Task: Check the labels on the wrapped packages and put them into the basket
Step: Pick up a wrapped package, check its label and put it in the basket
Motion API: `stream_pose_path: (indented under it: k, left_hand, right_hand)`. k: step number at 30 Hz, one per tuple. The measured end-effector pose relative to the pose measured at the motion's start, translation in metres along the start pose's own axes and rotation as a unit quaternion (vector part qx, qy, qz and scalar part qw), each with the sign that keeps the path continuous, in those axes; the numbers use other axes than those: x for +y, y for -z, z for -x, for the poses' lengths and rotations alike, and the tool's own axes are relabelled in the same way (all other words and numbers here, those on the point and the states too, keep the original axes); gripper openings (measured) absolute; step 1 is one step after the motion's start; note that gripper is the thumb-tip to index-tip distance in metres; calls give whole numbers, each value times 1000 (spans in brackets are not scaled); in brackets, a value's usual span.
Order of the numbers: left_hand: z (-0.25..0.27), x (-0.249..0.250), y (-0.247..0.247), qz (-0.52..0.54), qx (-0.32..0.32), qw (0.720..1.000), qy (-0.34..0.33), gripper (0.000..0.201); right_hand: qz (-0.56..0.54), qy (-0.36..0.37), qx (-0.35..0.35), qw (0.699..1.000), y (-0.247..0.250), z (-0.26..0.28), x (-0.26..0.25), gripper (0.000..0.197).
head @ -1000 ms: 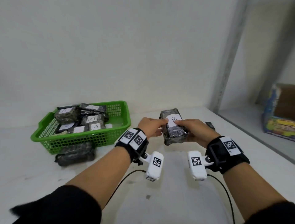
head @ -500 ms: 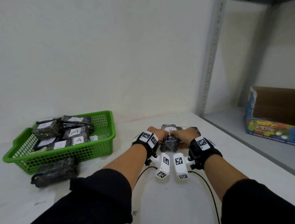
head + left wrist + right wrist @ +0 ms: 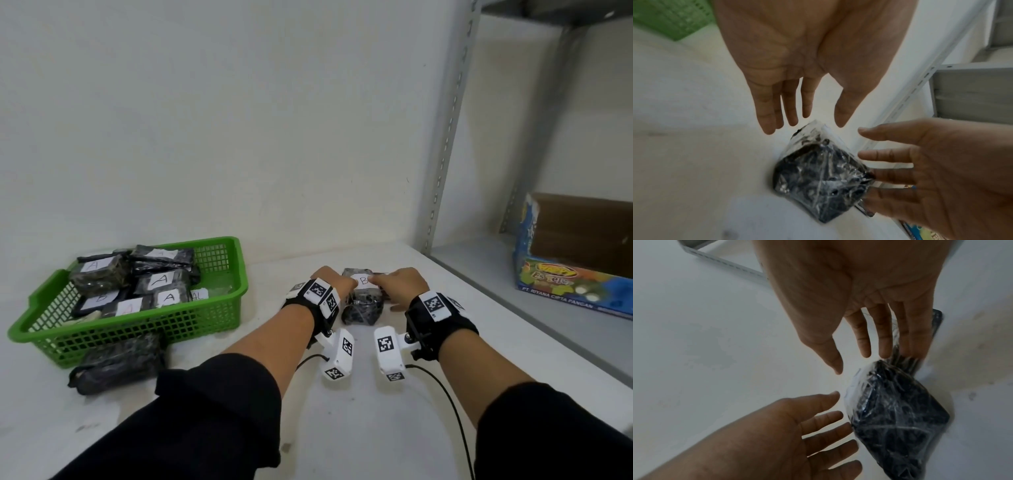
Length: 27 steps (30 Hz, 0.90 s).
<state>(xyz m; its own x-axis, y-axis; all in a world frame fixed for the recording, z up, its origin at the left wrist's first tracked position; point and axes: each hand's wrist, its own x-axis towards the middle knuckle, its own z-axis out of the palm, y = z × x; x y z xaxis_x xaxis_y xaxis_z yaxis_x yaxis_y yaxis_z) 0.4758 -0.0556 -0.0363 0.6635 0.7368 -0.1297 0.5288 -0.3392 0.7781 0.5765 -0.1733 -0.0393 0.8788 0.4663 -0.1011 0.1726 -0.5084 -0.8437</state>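
Observation:
A black wrapped package [image 3: 362, 305] with a white label marked B lies on the white table between my hands. My left hand [image 3: 342, 282] is at its left side and my right hand [image 3: 394, 279] at its right, both near the label. In the left wrist view the left hand [image 3: 807, 125] has straight fingers just above the package [image 3: 822, 175]. The right wrist view shows my right hand [image 3: 861, 363] also spread, beside the package [image 3: 896, 415]. Neither hand grips it. The green basket [image 3: 219, 308] at the left holds several labelled packages.
Another black wrapped package [image 3: 116, 363] lies on the table in front of the basket. A flat dark package [image 3: 937, 321] lies behind my right fingers. A metal shelf upright [image 3: 445, 137] and a coloured carton [image 3: 575, 274] stand to the right. The wall is close behind.
Both hands held the B package up a second ago; it has come down onto the table and both hands have let go and spread. The head view has tilted up.

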Motion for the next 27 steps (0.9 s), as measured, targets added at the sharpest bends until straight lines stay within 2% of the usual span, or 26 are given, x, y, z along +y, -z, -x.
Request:
stream_pose_path:
  k: [2, 4, 6, 7, 10, 12, 22, 27]
  left_hand:
    - [6, 5, 9, -35, 9, 999, -25, 38]
    - [14, 7, 19, -69, -6, 997, -41, 17]
    - [26, 4, 33, -112, -6, 990, -85, 52]
    - [33, 0, 42, -123, -3, 987, -99, 63]
    - [61, -16, 72, -143, 10, 979, -146, 67]
    - [82, -33, 97, -170, 16, 972, -164, 68]
    - [165, -153, 217, -233, 74, 962, -118, 72]
    - [185, -196, 250, -266, 64, 957, -96, 79]
  right_hand:
    - [59, 44, 30, 997, 6, 7, -7, 33]
    - [66, 79, 44, 994, 7, 19, -14, 40]
    - [67, 116, 29, 991, 5, 36, -22, 53]
    - [67, 135, 15, 989, 2, 44, -27, 59]
    - [82, 191, -27, 978, -12, 69, -40, 78]
    - [106, 222, -50, 968, -27, 82, -48, 84]
    - [163, 354, -141, 910, -129, 152, -86, 94]
    - [173, 405, -174, 881, -177, 189, -99, 91]
